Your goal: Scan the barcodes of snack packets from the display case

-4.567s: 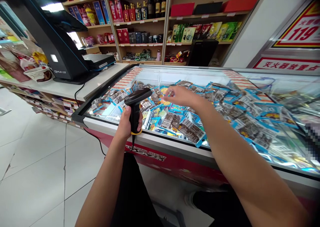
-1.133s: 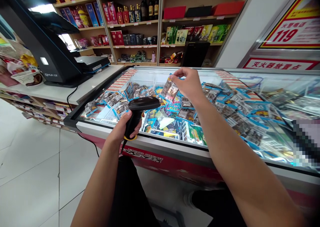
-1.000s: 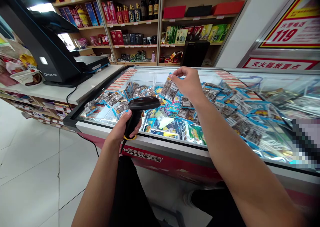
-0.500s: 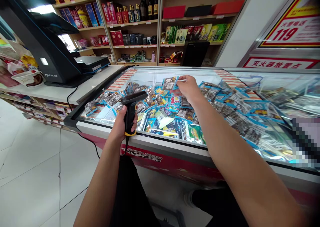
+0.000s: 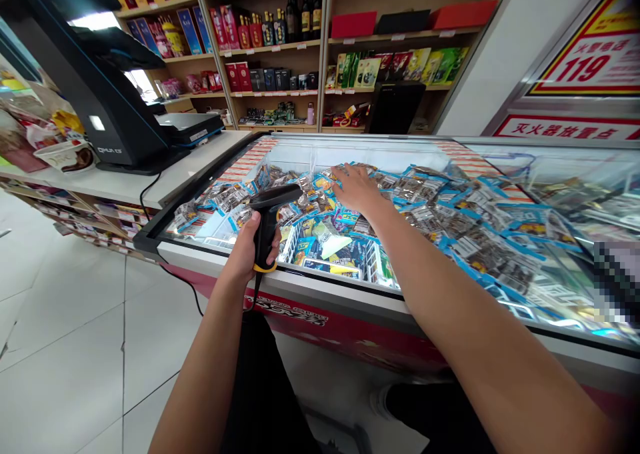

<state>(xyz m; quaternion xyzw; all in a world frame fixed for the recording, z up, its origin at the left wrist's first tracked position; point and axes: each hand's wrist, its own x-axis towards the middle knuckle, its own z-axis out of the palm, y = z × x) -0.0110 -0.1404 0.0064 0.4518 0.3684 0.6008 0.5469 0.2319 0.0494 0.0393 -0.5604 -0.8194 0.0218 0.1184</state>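
Setting: a shop, with wooden shelves (image 5: pixel 280 47) of boxed goods and bottles at the back and a pale tiled floor (image 5: pixel 65 347) underfoot.
Surface: a white checkout surface (image 5: pixel 150 181) to the left carries a black till terminal (image 5: pixel 110 101); a red fire-number sign (image 5: pixel 590 61) hangs on the right wall.
Freezer: a chest freezer (image 5: pixel 320 294) with a red front stands right before the person, its sliding lid open over the near part and glass covering the far right.
Contents: the freezer is heaped with blue-edged snack packets (image 5: pixel 475 241), with some yellow and green packs mixed in near the front.
Left hand: the left hand (image 5: pixel 247 254) is wrapped tight round the grip of a black barcode scanner (image 5: pixel 270 211), whose head points out over the packets; its cable drops down the freezer front.
Right hand: the right hand (image 5: pixel 353 187) lies flat, fingers spread and extended, on top of the packets near the middle of the heap; it grips nothing that can be seen.
Progress: judging from this, no packet is lifted to the scanner at present; the hand is down among the stock. The heap looks large, so most of the packets appear left to handle, though which are already scanned cannot be told.
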